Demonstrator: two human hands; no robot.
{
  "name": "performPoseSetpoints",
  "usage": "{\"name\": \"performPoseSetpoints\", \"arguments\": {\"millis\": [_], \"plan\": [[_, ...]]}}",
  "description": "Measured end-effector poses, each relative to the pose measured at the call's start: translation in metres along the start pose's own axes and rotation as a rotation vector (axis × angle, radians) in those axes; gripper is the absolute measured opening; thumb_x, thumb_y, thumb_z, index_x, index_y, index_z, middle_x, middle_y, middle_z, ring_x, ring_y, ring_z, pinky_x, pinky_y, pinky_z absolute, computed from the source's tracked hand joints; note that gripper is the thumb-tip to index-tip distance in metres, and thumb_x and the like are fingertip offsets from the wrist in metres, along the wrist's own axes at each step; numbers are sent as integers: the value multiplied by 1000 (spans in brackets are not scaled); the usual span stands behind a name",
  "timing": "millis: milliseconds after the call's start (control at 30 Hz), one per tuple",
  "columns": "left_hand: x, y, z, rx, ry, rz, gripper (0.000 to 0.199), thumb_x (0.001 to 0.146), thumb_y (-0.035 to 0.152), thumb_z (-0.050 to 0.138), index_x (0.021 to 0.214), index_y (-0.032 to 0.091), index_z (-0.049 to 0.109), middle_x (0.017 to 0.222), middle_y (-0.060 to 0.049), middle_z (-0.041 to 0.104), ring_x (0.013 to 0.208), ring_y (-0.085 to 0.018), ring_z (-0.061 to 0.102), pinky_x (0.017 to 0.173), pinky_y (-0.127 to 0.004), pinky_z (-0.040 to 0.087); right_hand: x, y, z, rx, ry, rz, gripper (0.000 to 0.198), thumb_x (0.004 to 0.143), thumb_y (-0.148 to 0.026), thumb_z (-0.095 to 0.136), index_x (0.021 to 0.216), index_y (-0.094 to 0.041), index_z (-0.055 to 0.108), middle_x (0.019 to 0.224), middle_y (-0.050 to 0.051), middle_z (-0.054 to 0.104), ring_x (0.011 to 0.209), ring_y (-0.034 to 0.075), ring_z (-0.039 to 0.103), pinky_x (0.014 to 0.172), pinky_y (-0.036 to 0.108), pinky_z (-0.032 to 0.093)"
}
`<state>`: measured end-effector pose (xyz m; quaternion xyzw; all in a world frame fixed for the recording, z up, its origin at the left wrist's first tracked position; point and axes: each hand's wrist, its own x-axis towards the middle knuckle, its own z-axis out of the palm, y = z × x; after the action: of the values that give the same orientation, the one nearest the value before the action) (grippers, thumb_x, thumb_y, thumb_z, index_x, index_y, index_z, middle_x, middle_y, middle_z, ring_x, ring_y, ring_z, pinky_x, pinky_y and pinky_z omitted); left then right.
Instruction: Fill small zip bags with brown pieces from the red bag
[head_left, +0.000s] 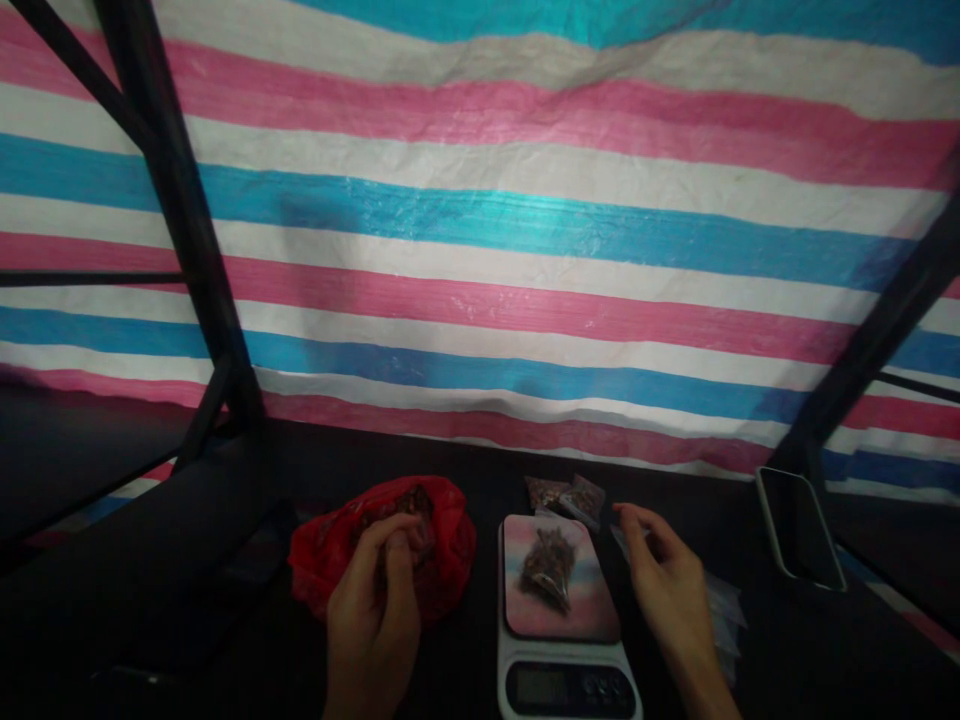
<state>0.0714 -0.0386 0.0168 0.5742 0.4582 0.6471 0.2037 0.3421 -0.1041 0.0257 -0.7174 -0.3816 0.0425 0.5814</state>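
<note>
My left hand (379, 590) is over the mouth of a red plastic bag (311, 560), its thumb and fingers drawn together. What the fingertips hold, if anything, is too dark to make out. Brown dried pieces (411, 503) show inside the red bag. A digital scale (559, 685) stands between my hands, and a small clear bag of dried brown pieces (550, 570) lies on its pan. My right hand (670, 580) is to the right of the scale with its fingers curled in. Something clear shows by its fingertips, but whether they grip it is unclear.
Behind the scale lie small filled clear bags (581, 500). Several flat clear bags (724, 620) lie right of my right wrist. A phone (801, 530) leans near a dark post (840, 370) on the black table (465, 665). A striped sheet (525, 270) hangs behind.
</note>
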Motion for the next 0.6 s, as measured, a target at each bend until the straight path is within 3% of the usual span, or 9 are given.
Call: {"name": "performPoseSetpoints", "arguments": {"millis": [133,600], "plan": [[3,-4,-6,58,-1,9,24,97,40,53,93,24,70,81,-1,74,74,-18,72,67,-25,59,1,-2,12,25,-73,-75,42,84,-59,59,85,-21,80,96,12,81,93,30,72,84,39,54],[21,-22,-51,197,69,34,19,95,36,55,92,25,69,81,0,74,72,-17,70,65,-24,57,13,-1,16,-17,-230,-164,38,85,-58,62,82,-24,79,89,9,79,91,30,72,85,40,53]]}}
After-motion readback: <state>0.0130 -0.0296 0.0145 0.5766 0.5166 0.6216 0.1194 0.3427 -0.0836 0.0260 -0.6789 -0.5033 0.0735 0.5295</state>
